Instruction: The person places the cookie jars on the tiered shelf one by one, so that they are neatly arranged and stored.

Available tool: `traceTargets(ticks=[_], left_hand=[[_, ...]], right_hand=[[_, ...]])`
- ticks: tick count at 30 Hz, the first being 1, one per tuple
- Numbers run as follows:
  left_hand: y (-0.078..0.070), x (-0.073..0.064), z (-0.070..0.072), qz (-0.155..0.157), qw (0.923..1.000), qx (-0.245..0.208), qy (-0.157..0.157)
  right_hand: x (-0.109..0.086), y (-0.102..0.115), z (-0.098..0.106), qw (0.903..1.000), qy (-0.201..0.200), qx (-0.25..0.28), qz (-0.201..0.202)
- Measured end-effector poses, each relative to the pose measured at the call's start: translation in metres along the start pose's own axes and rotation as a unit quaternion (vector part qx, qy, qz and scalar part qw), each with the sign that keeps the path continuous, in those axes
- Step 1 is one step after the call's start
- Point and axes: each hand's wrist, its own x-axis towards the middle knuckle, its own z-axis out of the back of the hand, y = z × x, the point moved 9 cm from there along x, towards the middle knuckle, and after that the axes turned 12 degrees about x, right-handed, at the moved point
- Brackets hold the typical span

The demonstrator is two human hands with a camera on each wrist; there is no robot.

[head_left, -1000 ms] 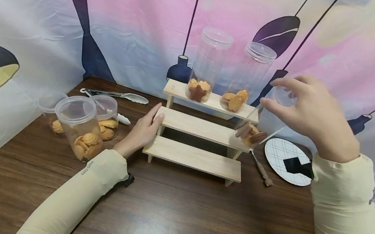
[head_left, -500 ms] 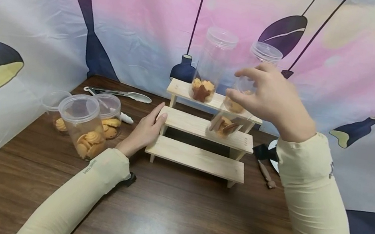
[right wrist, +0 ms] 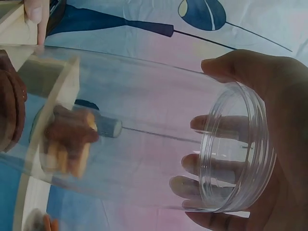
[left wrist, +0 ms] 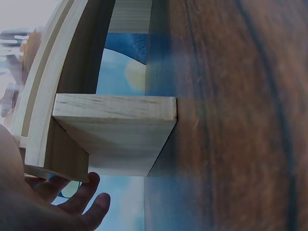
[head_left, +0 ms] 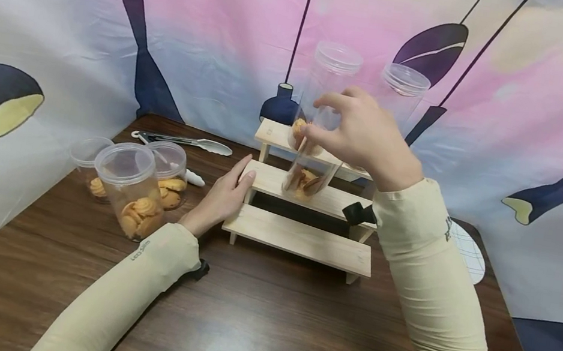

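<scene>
My right hand (head_left: pixel 366 136) grips a tall clear plastic jar (head_left: pixel 311 165) by its lid end. The right wrist view shows the fingers wrapped round the ridged clear lid (right wrist: pixel 236 149). Brown and golden cookies (head_left: pixel 306 184) lie in its bottom, which overlaps the middle tier of a three-tier wooden stand (head_left: pixel 299 239). At that tier's left end is my left hand (head_left: pixel 226 194), holding the board, with fingertips beneath it in the left wrist view. Two similar cookie jars stand on the top tier, one at left (head_left: pixel 335 62) and one at right (head_left: pixel 406 82), partly behind my right hand.
Left of the stand, three wider cookie jars (head_left: pixel 126 165) cluster on the brown wooden table (head_left: pixel 259 324). Metal tongs (head_left: pixel 188 142) lie behind them. A white plate with thin lines (head_left: pixel 468 252) sits at right, partly behind my sleeve. A patterned cloth backdrop (head_left: pixel 225 40) hangs behind.
My right hand has carried the jar leftward from beyond the stand's right end to over the left half of the middle tier. My left hand keeps its place on the stand.
</scene>
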Motion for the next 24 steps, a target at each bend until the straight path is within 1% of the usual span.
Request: traceTargets(ticks=[4, 8, 15, 24], left_hand=[[-0.006, 0.002, -0.008, -0.008, 0.9999, -0.005, 0.006], [-0.011, 0.002, -0.011, -0.012, 0.9999, -0.005, 0.007], [-0.013, 0.001, -0.008, -0.017, 0.9998, -0.005, 0.008], [-0.009, 0.0, -0.004, -0.015, 0.9999, -0.003, 0.005]], right_hand=[[0.002, -0.004, -0.003, 0.9999, 0.007, -0.002, -0.013], [0.001, -0.007, -0.004, 0.9999, 0.005, 0.0, -0.015], [0.004, -0.003, -0.006, 0.9998, 0.007, 0.008, -0.014], [0.011, 0.004, -0.008, 0.9999, 0.003, -0.006, -0.008]])
